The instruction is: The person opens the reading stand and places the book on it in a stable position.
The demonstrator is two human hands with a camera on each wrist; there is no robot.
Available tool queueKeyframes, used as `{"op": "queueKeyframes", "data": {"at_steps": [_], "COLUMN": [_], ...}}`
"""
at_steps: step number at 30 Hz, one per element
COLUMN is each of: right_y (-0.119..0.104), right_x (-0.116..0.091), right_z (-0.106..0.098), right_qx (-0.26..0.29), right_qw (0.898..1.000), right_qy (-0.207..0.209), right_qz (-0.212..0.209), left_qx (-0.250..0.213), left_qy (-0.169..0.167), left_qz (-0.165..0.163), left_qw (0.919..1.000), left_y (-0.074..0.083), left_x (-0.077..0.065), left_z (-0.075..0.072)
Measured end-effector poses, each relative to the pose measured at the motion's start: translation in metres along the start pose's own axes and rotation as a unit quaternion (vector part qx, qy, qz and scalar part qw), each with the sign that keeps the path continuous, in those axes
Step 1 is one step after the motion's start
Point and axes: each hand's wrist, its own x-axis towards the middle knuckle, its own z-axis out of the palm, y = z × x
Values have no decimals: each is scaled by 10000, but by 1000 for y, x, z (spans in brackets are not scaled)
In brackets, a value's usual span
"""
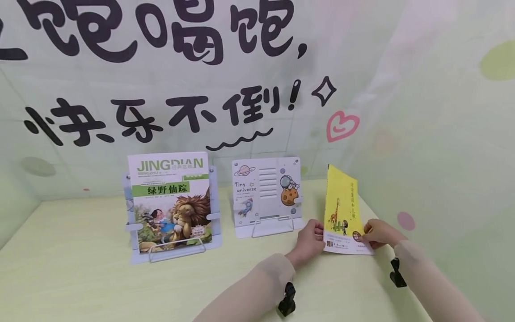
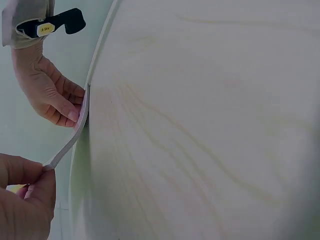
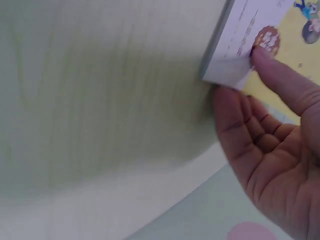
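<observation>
In the head view a yellow book (image 1: 342, 201) with a giraffe on its cover stands roughly upright at the right of the table. My left hand (image 1: 307, 241) pinches its lower left edge, and my right hand (image 1: 382, 233) grips the lower right edge. From the left wrist, the left hand (image 2: 30, 195) has thumb and finger on the thin, bent edge of the book (image 2: 65, 147). The right wrist view has my right hand (image 3: 275, 145) with its thumb on the book's white lower strip (image 3: 235, 55) and fingers behind it.
Left of the hands stands a white book stand (image 1: 267, 192) with space drawings and a wire ledge. Farther left, another stand (image 1: 215, 210) carries a book with a lion cover (image 1: 173, 205). Behind the table (image 1: 80, 277) is a printed wall (image 1: 249, 71); a side wall (image 1: 454, 188) rises on the right.
</observation>
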Motion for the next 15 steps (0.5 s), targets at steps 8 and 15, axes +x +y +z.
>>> {"op": "queueKeyframes", "data": {"at_steps": [8,15], "right_y": [6,-2], "right_x": [3,3], "right_z": [0,-7], "right_qx": [1113,1990], "right_qw": [9906,9722], "right_qy": [260,263], "right_qz": [-751,-1203], "left_qx": [131,349], "left_qy": [-86,93], "left_qz": [383,594], "left_qw": [9991,9976], "left_y": [-1,1], "left_x": [-6,-8], "left_z": [-11,-23]}}
